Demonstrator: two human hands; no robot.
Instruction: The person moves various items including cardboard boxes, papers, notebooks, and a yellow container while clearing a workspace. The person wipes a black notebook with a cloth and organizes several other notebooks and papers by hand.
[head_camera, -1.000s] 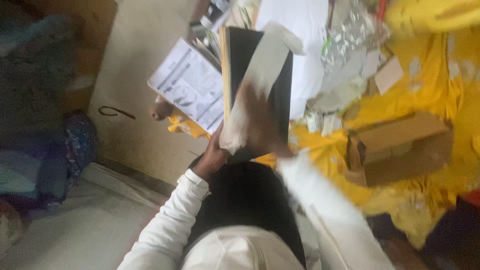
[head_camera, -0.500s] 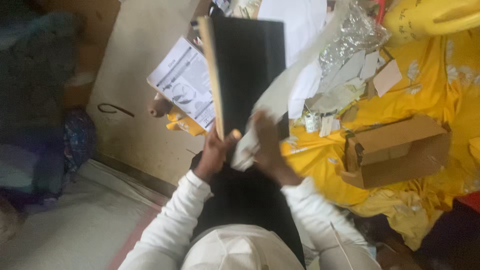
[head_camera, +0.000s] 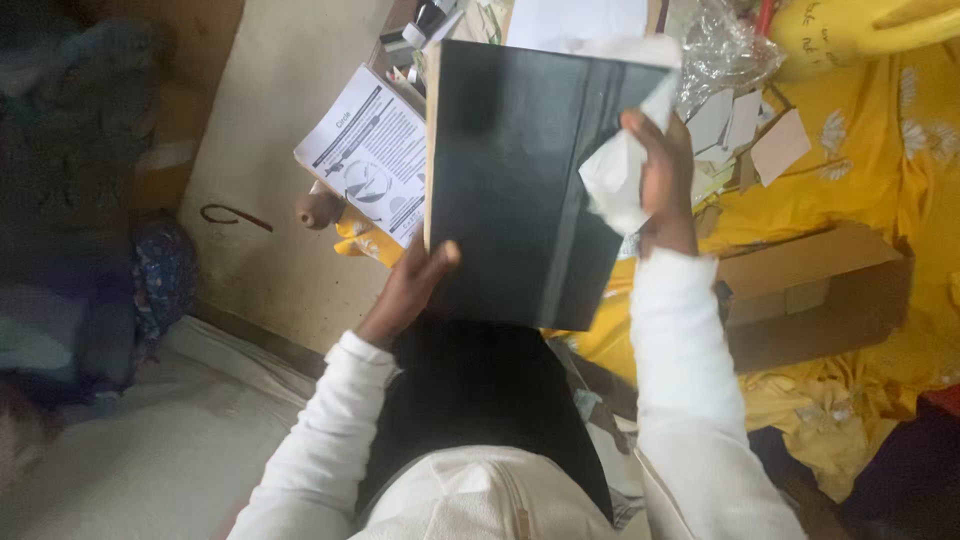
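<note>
The left hand (head_camera: 410, 290) grips the lower left corner of a large flat black hardcover book (head_camera: 520, 180), thumb pressed across the cover, so the book sits propped up and tilted towards the person, its face open to the other hand. The right hand (head_camera: 660, 170) is clenched around a crumpled white cloth (head_camera: 615, 180) and presses it against the book's right edge, near the top corner; that grip gives the cloth a firm pad against the dark cover. The book hangs in the air above the person's lap, in front of the cluttered yellow fabric (head_camera: 880, 150) spread across the surface beyond. Just behind the book's left edge lies a printed black-and-white leaflet (head_camera: 365, 160), partly hidden by it. To the right sits an open brown cardboard box (head_camera: 810, 290), just beside the right sleeve. Scraps of white paper (head_camera: 730, 120) and a crinkled clear plastic wrapper (head_camera: 725, 55) crowd the space behind the right hand, leaving little room there.
</note>
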